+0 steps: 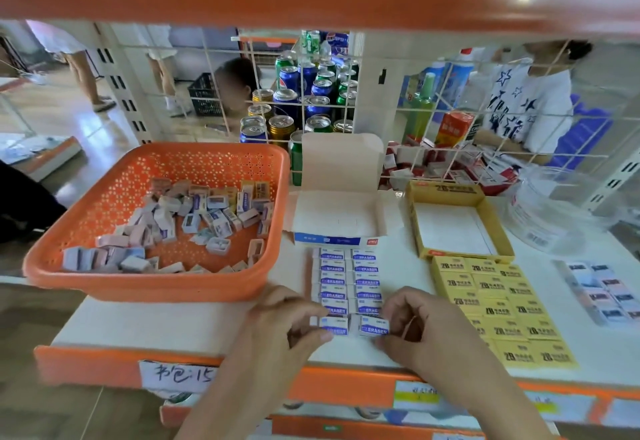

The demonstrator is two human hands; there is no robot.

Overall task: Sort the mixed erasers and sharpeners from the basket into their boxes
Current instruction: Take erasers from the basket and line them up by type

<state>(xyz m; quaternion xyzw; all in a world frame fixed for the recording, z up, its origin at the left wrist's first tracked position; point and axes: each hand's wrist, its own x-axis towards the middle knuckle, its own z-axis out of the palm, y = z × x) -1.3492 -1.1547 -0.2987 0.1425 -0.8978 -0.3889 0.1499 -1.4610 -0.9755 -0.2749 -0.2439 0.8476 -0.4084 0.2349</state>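
An orange basket [104, 204] at the left holds several mixed erasers and sharpeners [207, 218]. An open white-and-blue box [337, 221] and an open yellow box [453, 228] stand behind it to the right. On the shelf, blue-and-white erasers [348, 280] lie in two columns in front of the white box. My left hand [291, 325] pinches a blue-and-white eraser [334, 326] at the foot of the left column. My right hand [415, 329] pinches another blue-and-white eraser [374, 326] at the foot of the right column. Yellow 2B erasers [498, 308] lie in rows in front of the yellow box.
A clear plastic tub [554, 211] sits at the far right, with a small group of dark-labelled items [606, 294] before it. A wire grid [311, 100] closes the back; drink cans [301, 100] and people stand behind. The orange shelf edge [104, 363] runs along the front.
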